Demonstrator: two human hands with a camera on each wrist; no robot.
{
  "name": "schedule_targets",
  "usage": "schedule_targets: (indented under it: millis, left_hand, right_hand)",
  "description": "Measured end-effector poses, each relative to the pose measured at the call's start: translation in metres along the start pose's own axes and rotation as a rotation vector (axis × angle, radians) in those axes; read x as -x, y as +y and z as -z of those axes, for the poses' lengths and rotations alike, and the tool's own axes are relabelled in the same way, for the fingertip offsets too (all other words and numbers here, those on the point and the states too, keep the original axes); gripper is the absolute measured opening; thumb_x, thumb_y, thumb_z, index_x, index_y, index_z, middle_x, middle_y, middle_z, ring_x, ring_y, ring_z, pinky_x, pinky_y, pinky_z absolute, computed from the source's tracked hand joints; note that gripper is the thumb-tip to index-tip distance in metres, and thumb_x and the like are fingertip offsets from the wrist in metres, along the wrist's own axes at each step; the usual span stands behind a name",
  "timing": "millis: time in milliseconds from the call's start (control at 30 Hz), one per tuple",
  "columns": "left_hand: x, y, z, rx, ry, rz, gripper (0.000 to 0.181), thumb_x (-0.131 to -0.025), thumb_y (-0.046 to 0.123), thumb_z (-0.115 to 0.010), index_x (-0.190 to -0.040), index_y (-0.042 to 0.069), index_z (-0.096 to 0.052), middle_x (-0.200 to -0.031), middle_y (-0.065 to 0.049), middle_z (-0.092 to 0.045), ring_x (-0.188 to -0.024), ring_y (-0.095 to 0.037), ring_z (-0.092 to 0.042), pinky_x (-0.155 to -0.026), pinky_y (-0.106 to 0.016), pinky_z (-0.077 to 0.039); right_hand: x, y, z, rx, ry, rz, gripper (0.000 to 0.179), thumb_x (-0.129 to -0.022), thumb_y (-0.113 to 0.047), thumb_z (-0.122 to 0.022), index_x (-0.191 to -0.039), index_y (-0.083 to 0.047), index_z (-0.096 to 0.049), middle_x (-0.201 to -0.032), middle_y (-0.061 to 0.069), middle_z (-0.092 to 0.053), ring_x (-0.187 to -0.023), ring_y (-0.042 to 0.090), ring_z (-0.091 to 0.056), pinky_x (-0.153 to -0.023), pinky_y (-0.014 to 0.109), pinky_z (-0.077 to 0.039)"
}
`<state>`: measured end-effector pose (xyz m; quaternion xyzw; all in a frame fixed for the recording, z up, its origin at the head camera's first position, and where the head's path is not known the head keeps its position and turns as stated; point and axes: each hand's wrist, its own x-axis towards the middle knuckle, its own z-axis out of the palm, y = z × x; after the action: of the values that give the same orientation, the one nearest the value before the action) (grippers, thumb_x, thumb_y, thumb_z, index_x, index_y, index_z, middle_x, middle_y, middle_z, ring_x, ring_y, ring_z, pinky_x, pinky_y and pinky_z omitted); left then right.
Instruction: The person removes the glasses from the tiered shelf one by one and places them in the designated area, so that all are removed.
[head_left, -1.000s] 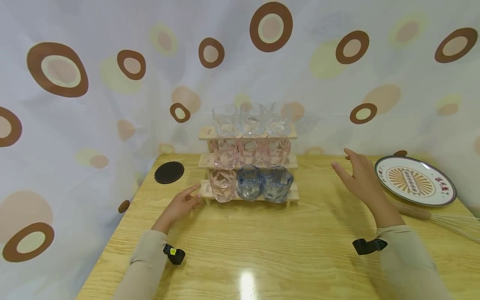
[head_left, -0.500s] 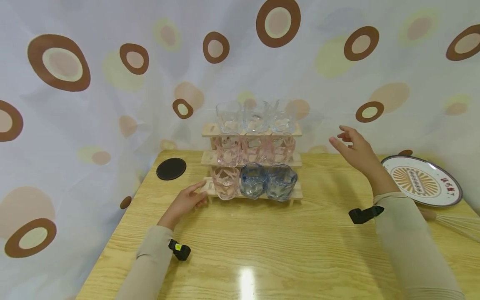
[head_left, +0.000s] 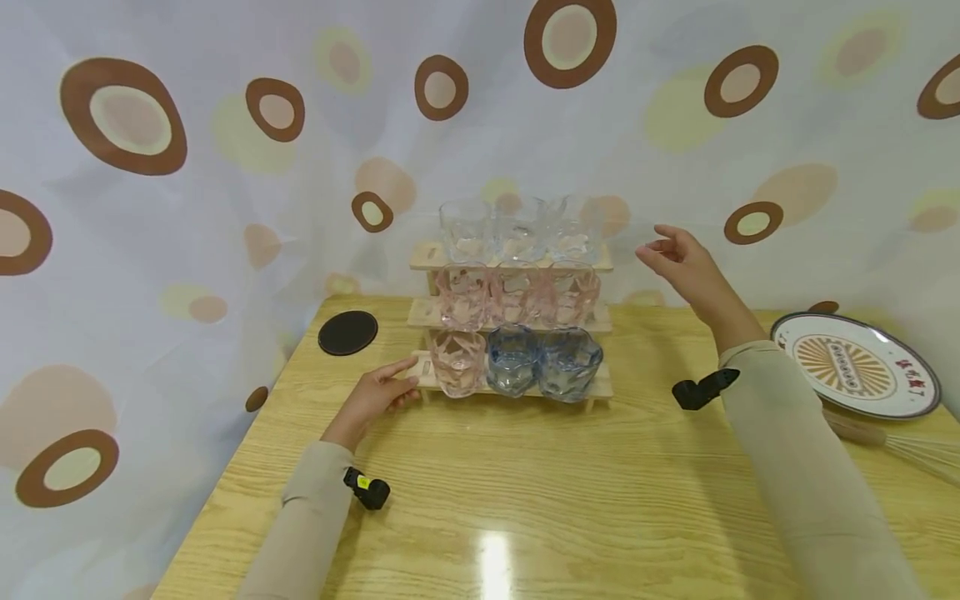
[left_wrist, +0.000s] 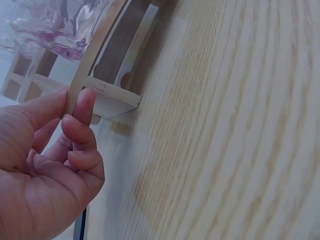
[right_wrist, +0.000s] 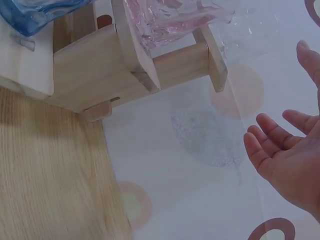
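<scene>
A three-tier wooden rack holds faceted glasses. Clear glasses line the top tier and pink glasses the middle. On the bottom tier a pale pink glass sits left of two blue glasses. My left hand pinches the left end of the bottom shelf between thumb and fingers; the left wrist view shows the thumb on the board. My right hand is raised in the air right of the top tier, fingers relaxed, touching nothing.
A black round coaster lies at the back left of the wooden table. At the right, a patterned plate leans behind a whisk. A dotted cloth hangs behind the rack.
My right hand has risen and moved left toward the top tier. My left hand has closed from touching the bottom shelf's end to pinching it. The glasses stay in place on the rack.
</scene>
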<state>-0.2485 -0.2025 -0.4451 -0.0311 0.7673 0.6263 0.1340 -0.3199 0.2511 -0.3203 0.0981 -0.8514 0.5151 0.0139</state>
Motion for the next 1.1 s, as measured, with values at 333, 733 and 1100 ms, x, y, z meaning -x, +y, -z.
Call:
schedule_targets:
  millis: [333,733,1100]
  left_hand:
    - [-0.003,-0.002,0.000,-0.011,-0.005,0.024,0.049,-0.092,0.022,-0.065,-0.139,0.020,-0.051,-0.079,-0.002,-0.071,-0.058,-0.009,-0.043,-0.058,-0.024,-0.035]
    - [-0.001,0.007,0.002,0.003,-0.031,0.032,0.050,-0.093,0.019,-0.063,-0.140,0.019,-0.049,-0.084,-0.010,-0.072,-0.055,-0.011,-0.041,-0.057,-0.025,-0.036]
    - [-0.006,-0.002,0.007,-0.019,-0.010,0.014,0.049,-0.091,0.023,-0.065,-0.138,0.022,-0.052,-0.083,-0.008,-0.072,-0.054,-0.009,-0.040,-0.057,-0.024,-0.036]
  right_hand:
    - [-0.025,-0.024,-0.016,-0.053,-0.033,0.020,0.086,-0.091,-0.045,-0.058,-0.154,-0.015,-0.008,-0.147,0.019,-0.026,-0.129,0.032,-0.031,-0.105,0.052,-0.026]
    - [-0.053,-0.044,-0.041,-0.019,-0.061,-0.023,0.100,-0.087,-0.044,-0.065,-0.153,-0.022,0.006,-0.155,0.017,-0.005,-0.141,0.035,-0.012,-0.108,0.056,-0.020]
    - [-0.068,-0.047,-0.055,-0.073,-0.070,-0.034,0.102,-0.086,-0.044,-0.067,-0.153,-0.019,0.006,-0.157,0.011,-0.010,-0.144,0.029,-0.001,-0.112,0.050,-0.014]
